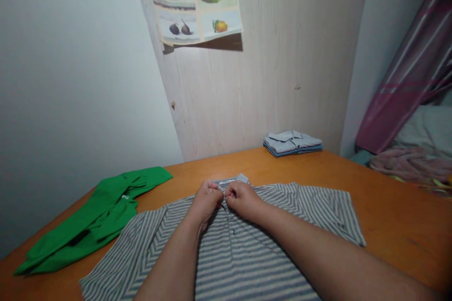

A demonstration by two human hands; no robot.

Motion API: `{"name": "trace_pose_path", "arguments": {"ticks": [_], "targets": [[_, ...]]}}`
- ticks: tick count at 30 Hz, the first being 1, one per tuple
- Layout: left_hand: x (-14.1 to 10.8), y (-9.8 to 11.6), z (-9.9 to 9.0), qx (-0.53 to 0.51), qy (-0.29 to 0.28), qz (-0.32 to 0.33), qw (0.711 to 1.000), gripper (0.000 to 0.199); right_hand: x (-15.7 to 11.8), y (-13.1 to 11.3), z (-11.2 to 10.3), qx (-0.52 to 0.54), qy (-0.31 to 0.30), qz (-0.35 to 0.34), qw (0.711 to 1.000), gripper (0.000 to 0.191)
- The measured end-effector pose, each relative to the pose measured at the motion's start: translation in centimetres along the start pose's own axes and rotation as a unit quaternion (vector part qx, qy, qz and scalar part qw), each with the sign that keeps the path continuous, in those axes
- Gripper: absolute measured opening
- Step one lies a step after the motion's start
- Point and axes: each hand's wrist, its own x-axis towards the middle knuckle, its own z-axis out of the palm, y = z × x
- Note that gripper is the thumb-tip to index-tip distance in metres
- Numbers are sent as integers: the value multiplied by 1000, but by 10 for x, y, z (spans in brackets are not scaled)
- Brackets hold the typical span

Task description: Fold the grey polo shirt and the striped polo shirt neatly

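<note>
Striped shirt (254,268): hem lost past our bottom edge; neck opening partly hidden behind left hand (206,202) and right hand (245,200). Detail of front pinched there: too small for us to make out. Forearms (318,247): cut off by the frame. Curtain (406,70): cut at right. Pink cloth (399,164): blurred; we cannot tell its kind. Blue garment (300,151): mostly covered by the pale shirt (293,140) above.

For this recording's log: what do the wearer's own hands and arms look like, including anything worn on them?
The left hand and right hand are bare, without gloves. No watch or bracelet shows at either wrist. Both forearms are uncovered to the picture's edge, with no sleeve in view. The fingers are partly hidden, so rings can't be ruled out.
</note>
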Motion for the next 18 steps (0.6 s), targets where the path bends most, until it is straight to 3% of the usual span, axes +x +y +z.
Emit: {"name": "trace_pose_path", "arguments": {"ticks": [11,18], "targets": [[1,1,-2,11,10,4,1000,33,0,1,3,44,-14,7,999,14],[3,0,-5,13,15,-11,1000,31,1,4,5,161,-20,102,981,7]]}}
